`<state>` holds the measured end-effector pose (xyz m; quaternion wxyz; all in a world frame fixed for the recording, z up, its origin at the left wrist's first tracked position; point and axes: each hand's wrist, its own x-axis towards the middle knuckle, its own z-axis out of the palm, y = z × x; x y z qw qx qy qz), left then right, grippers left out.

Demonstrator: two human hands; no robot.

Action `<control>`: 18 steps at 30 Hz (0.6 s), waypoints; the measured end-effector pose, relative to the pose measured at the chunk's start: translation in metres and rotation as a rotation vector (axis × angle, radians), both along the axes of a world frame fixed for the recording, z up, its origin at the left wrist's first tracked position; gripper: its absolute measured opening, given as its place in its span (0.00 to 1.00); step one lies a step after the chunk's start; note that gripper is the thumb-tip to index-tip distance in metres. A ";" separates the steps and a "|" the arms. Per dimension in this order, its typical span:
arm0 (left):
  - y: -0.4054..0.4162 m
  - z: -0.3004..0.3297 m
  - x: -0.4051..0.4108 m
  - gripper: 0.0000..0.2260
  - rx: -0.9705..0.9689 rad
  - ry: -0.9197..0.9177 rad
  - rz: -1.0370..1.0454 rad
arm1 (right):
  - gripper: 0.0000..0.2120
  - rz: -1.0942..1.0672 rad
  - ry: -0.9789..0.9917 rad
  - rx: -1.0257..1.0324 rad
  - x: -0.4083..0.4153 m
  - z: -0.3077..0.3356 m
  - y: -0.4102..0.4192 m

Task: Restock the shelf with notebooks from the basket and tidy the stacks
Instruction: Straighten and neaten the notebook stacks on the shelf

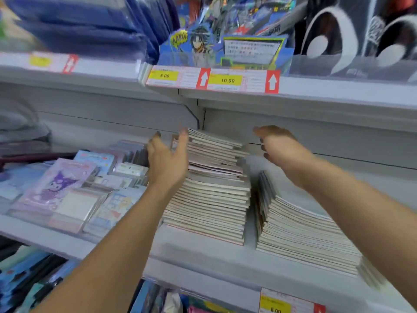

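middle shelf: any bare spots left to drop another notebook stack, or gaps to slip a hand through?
Bare shelf board in front of the tall notebook stack, and behind the low notebook stack along the back wall. A narrow gap separates the two stacks. Left of the tall stack, packaged stationery crowds the shelf.

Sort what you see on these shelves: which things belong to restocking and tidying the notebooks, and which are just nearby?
Part of the job:
tall notebook stack
lower notebook stack
left hand
right hand

Just nearby:
cartoon stationery packs
price labels
blue folders
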<state>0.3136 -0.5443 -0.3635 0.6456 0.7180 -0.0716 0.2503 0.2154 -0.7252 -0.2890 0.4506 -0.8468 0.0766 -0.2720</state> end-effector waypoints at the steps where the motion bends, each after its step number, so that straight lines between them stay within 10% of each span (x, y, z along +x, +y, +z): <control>1: -0.005 0.014 0.005 0.40 -0.046 0.063 -0.013 | 0.23 0.050 0.013 0.191 0.011 0.004 -0.004; 5: -0.027 0.045 0.020 0.41 -0.110 0.375 0.044 | 0.33 0.221 0.139 0.685 0.056 -0.019 -0.012; 18: -0.050 0.042 0.030 0.31 -0.252 0.360 0.162 | 0.43 0.242 0.017 0.991 0.112 -0.045 -0.029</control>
